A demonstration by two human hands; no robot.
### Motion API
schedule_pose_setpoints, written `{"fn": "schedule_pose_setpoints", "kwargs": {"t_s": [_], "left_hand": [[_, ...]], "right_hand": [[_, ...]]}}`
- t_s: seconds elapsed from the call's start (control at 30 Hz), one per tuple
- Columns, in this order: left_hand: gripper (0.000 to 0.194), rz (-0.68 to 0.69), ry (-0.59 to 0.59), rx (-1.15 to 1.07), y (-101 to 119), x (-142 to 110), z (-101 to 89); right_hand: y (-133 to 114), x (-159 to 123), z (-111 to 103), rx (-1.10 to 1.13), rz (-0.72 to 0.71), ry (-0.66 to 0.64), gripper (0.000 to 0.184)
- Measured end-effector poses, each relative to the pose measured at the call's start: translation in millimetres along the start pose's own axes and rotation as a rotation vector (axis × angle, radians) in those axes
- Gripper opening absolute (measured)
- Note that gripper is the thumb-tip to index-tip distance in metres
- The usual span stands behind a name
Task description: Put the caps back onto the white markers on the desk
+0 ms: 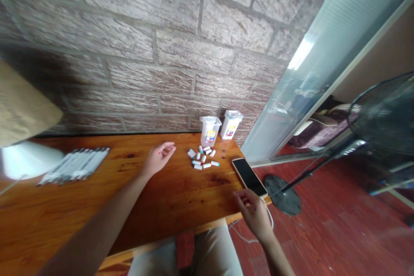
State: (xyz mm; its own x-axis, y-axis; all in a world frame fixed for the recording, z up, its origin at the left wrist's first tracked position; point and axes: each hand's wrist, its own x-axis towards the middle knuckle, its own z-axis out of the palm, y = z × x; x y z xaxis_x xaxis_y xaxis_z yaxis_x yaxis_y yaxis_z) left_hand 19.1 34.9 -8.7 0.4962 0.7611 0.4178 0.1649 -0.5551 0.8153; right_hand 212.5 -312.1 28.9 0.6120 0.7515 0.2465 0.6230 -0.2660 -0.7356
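My left hand is just above the wooden table, left of the pile, fingers loosely bent and thumb apart, with nothing visible in it. At the table's front right corner my right hand hovers by the near end of a phone, its fingers loosely curled and no object showing between them. Several small white cylinders with coloured ends lie scattered in the middle right. Behind them stands a clear plastic container with a label. A second, similar container beside it looks filled with white.
Several markers lie in a row on the wooden table, near a lamp at the left. A brick wall runs along the back. To the right stand a floor fan and a glass door. A white cable hangs by the table corner.
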Motion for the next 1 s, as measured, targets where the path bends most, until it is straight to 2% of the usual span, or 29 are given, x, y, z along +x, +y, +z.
{"fn": "schedule_pose_setpoints", "kwargs": {"t_s": [0.1, 0.17, 0.23, 0.3, 0.4, 0.6, 0.77, 0.87, 1.0], "left_hand": [[0.048, -0.063, 0.078, 0.027, -6.3, -6.3, -10.2], [0.049, -0.062, 0.068, 0.040, -7.1, -5.0, -8.8], [0.047, -0.030, 0.014, 0.066, -6.1, -3.2, -5.2], [0.046, -0.004, -0.033, 0.089, -4.4, -2.5, -2.4], [0.047, -0.002, -0.053, 0.082, -2.5, -3.3, -1.8], [0.049, -0.026, -0.041, 0.063, 1.6, -4.2, -4.0], [0.045, -0.028, -0.037, 0.059, 3.5, -4.4, -6.1], [0.041, -0.026, -0.040, 0.058, 2.7, -4.9, -6.4], [0.035, 0.009, -0.028, 0.064, 7.8, -9.1, -5.5]], "right_hand": [[12.4, 11.8, -6.9, -0.143, -0.112, 0.172, 0.036], [26.2, 18.9, -14.6, -0.299, -0.170, 0.305, 0.042], [41.5, 23.3, -20.1, -0.462, -0.171, 0.347, 0.052], [55.7, 25.2, -21.8, -0.572, -0.120, 0.295, 0.056], [70.0, 26.0, -22.0, -0.618, -0.059, 0.198, 0.052], [69.0, 24.0, -34.6, -0.475, -0.149, 0.243, 0.064], [65.3, 18.1, -33.3, -0.414, -0.091, 0.166, 0.071], [72.9, 19.4, -30.8, -0.440, -0.077, 0.193, 0.068], [86.2, 21.5, -31.9, -0.442, -0.146, 0.205, 0.073]]}}
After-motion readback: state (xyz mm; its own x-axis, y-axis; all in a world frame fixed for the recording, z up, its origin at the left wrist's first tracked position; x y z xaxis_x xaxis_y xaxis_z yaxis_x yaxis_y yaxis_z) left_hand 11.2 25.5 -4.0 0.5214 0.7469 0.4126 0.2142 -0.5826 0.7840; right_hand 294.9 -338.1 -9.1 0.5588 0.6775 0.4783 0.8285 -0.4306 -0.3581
